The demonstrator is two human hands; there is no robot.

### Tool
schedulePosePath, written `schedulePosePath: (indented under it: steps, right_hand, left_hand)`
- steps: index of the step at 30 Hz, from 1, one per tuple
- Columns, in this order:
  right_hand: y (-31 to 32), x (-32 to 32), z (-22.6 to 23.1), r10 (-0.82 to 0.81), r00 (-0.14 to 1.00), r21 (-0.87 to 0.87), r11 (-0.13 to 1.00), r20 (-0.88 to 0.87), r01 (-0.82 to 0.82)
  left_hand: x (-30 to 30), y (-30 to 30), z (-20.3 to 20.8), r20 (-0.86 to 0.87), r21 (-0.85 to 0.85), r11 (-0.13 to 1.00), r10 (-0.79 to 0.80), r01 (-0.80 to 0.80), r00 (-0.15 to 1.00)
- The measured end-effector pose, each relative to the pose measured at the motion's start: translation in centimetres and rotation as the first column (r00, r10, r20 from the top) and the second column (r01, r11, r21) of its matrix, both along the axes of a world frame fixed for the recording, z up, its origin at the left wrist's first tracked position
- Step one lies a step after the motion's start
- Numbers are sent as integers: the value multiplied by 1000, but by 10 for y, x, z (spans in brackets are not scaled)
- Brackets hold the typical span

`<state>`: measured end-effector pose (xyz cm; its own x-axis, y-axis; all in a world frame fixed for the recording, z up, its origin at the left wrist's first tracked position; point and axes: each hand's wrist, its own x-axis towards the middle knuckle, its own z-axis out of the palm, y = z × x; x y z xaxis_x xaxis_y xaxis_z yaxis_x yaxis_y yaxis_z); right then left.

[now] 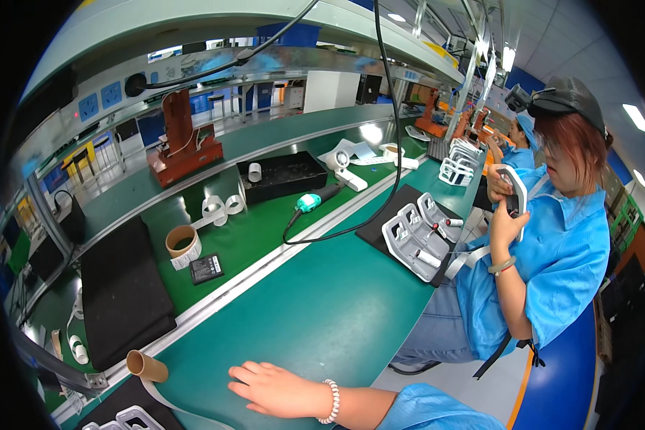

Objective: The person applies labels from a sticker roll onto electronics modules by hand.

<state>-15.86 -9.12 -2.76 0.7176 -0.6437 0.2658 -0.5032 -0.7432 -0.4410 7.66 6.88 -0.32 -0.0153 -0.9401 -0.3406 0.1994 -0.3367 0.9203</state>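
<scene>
My right hand [279,389] rests palm down on the green tabletop [294,308], its fingers spread and holding nothing. A beaded bracelet circles that wrist, below a blue sleeve. To the left of the fingers lies a brown cardboard tube [147,366], with a pale strip [175,407] running from beside it toward the lower edge. Grey-white plastic housings [125,419] sit on a black mat at the lower left, partly cut off by the picture's edge. My left hand is not in view.
A co-worker [552,251] at the right holds a grey-white frame [512,197]. Before them, grey housings [413,240] lie on a black mat. Beyond the metal rail are a label roll [183,242], a black mat [125,290], a teal-and-black tool [309,203] and a hanging cable [393,93].
</scene>
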Motion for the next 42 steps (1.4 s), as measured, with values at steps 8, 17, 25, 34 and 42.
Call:
schedulePosePath:
  steps: [8,17,25,34,42]
  right_hand:
    - [-2,-1,2,-3,1000,29,1000,-27,4]
    - [-2,0,1,8,1000,20,1000,-23,-7]
    - [-1,-1,2,11,1000,22,1000,-25,-11]
    - [-1,-2,2,15,999,35,999,-33,-14]
    - [0,-2,0,14,999,19,1000,-29,-14]
  left_hand:
    - [-1,0,-3,63,-48,998,-28,31,998]
    - [6,4,-15,39,-29,1000,-1,2,999]
    - [4,4,-16,35,-29,999,20,-19,999]
    - [7,5,-24,2,-15,999,53,-53,999]
    - [3,4,-17,51,-41,997,66,-64,997]
